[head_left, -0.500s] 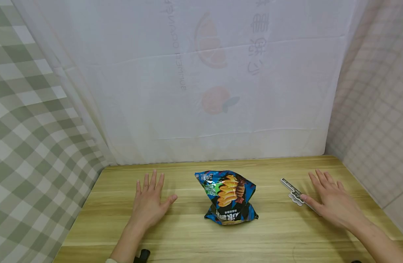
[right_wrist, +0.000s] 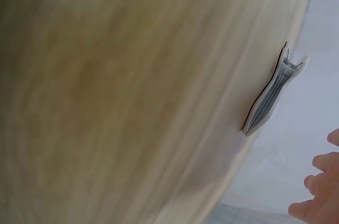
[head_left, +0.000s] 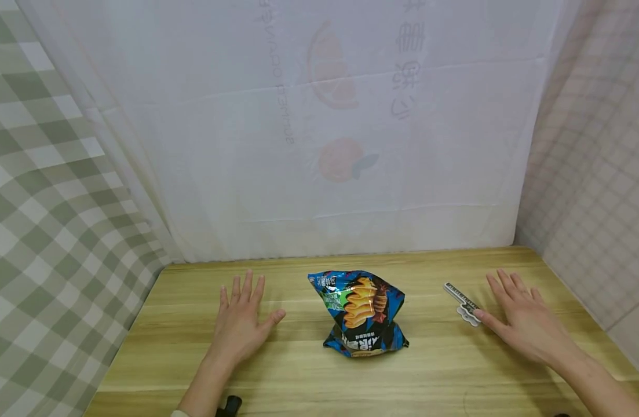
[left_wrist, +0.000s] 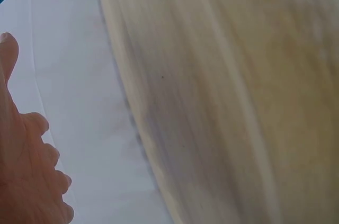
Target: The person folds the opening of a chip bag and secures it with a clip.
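Observation:
A blue and black bag of potato chips (head_left: 365, 313) stands at the middle of the wooden table, its printed front facing me. To its left, my left hand (head_left: 241, 327) is spread with fingers straight and thumb toward the bag, holding nothing. My right hand (head_left: 533, 327) is likewise spread, far to the right of the bag. Beside its thumb lies a flat clip (head_left: 462, 297) with a piano-key pattern and a white cloud-like shape. In the right wrist view the clip (right_wrist: 270, 97) appears side-on, apart from the fingertips (right_wrist: 302, 211).
A white cloth (head_left: 236, 174) with faint orange prints hangs behind the table (head_left: 298, 388). Green checked cloth (head_left: 53, 202) borders the left side, and a pale grid-patterned cloth (head_left: 595, 150) the right. A small black object (head_left: 229, 406) shows beside the left forearm.
My left hand has shifted slightly to the right. The bag and the clip stay where they were, and the right hand has barely moved.

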`<state>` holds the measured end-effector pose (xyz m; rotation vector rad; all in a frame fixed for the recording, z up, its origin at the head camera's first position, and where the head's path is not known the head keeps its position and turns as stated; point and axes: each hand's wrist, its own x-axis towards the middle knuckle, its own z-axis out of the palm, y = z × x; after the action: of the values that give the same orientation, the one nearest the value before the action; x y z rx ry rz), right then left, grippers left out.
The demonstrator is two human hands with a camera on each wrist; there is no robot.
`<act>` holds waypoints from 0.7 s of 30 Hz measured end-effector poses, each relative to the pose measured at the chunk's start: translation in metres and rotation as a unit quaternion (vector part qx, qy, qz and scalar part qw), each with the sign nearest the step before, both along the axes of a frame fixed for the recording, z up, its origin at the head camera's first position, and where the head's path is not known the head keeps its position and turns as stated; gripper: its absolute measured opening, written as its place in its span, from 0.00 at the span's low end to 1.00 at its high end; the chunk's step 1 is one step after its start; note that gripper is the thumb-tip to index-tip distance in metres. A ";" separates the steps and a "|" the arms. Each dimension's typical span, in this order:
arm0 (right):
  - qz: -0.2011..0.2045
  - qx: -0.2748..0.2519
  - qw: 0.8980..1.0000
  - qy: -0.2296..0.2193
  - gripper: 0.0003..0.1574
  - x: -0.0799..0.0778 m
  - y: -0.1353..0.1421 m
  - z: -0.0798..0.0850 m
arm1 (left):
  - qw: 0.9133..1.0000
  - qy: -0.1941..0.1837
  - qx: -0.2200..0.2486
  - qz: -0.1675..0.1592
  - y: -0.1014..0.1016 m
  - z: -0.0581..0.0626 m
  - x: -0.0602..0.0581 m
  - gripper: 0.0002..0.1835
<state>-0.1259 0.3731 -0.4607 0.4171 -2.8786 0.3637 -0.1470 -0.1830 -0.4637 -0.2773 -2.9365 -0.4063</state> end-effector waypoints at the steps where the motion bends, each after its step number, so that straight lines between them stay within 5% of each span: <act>1: 0.000 -0.001 1.000 0.000 0.54 0.000 -0.001 0.000 | 1.000 -0.001 0.001 0.000 0.001 0.000 0.000 0.49; 11: 0.003 -0.004 1.000 -0.010 0.55 0.002 -0.010 0.005 | 1.000 -0.009 0.009 -0.006 0.008 0.002 0.000 0.49; 21: 0.010 -0.014 1.000 -0.015 0.54 0.005 -0.023 0.007 | 0.999 0.024 0.010 -0.031 0.022 0.010 0.001 0.51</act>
<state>-0.1212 0.3506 -0.4536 0.4403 -2.8964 0.4178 -0.1460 -0.1606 -0.4532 -0.3703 -2.8814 -0.4315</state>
